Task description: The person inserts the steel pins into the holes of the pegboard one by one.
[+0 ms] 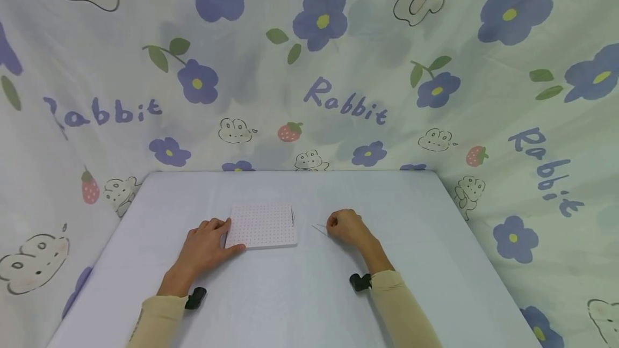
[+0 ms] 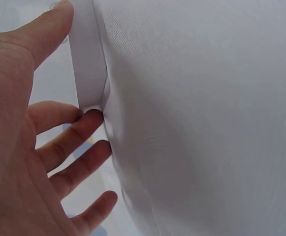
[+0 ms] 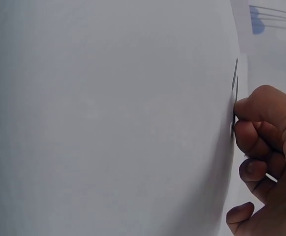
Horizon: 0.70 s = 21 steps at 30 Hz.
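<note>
A white pegboard (image 1: 261,224) with rows of small holes lies flat on the table. My left hand (image 1: 205,246) holds its near left corner, the thumb along the front edge and the fingers at the left side. In the left wrist view the pegboard's side (image 2: 88,59) shows between thumb and fingertips. To the right of the pegboard, my right hand (image 1: 345,227) pinches a thin metal pin (image 3: 237,91) between thumb and index finger, close over the table. A second thin pin (image 3: 235,73) lies beside it. Thin dark pins (image 1: 292,216) stand along the pegboard's right edge.
A white cloth covers the table (image 1: 290,305). Behind it and at both sides hangs a curtain (image 1: 271,79) printed with flowers and rabbits. A small black camera (image 1: 195,298) sits at the left wrist, another camera (image 1: 360,282) at the right wrist.
</note>
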Each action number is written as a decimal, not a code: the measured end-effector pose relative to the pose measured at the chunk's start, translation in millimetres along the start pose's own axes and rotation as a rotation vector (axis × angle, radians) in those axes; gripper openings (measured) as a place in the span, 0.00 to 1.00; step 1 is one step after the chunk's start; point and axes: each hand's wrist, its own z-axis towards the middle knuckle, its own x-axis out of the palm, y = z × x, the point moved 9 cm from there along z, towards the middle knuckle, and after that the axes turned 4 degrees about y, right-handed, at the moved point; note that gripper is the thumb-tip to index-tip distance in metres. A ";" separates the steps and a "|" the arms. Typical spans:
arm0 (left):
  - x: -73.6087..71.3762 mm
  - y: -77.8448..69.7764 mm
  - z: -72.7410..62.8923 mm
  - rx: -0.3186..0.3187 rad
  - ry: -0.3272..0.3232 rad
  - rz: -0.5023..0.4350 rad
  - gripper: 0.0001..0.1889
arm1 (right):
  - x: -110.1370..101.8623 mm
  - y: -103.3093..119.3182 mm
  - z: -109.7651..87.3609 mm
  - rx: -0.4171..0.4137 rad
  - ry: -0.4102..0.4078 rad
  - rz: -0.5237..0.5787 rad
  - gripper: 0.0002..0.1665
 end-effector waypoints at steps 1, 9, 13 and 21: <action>-0.3 0.1 0.2 -0.001 0.000 0.000 0.49 | -0.1 0.5 0.4 -0.003 0.000 -0.006 0.06; 0.1 -0.1 0.5 -0.002 0.005 0.001 0.49 | 3.3 0.7 4.7 -0.015 0.020 -0.037 0.07; 0.4 -0.2 -0.2 0.000 0.001 0.000 0.49 | 4.2 0.1 5.4 -0.013 0.027 -0.046 0.07; 0.1 -0.4 -0.3 0.002 -0.009 0.019 0.50 | 2.9 1.9 3.9 -0.026 0.010 -0.004 0.04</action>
